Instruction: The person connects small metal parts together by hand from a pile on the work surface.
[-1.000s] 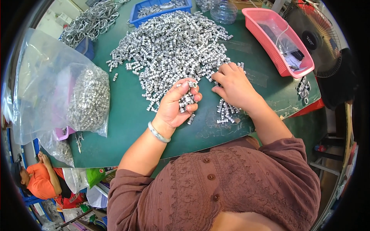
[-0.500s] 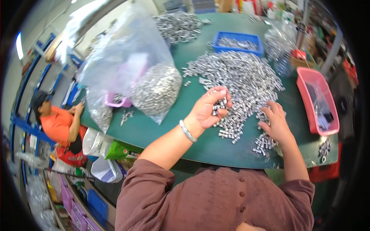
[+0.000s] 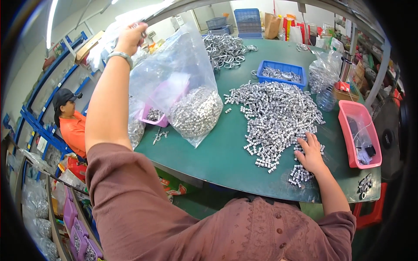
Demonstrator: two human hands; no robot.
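My left hand (image 3: 132, 38) is raised at the upper left, near the top of a large clear plastic bag (image 3: 148, 71). Its fingers are curled, with small metal pieces partly showing between them. The lower part of that bag bulges with silvery metal pieces (image 3: 196, 114). Fingers spread, my right hand (image 3: 310, 153) lies on the near right edge of a broad heap of small ribbed metal pieces (image 3: 278, 115) on the green table (image 3: 213, 163). A small cluster of the same pieces (image 3: 299, 175) sits just below that hand.
A blue tray (image 3: 282, 74) with metal parts stands behind the heap. At the right is a pink basin (image 3: 360, 135) holding bags and a cable. A purple bin (image 3: 154, 115) stands by the bag. Metal rings (image 3: 228, 48) are piled at the back. A person in orange (image 3: 72, 124) is at the left.
My left hand has swung up and left from above the heap to the bag's top, with metal pieces in it. My right hand stays at the heap's edge. The view has shifted.
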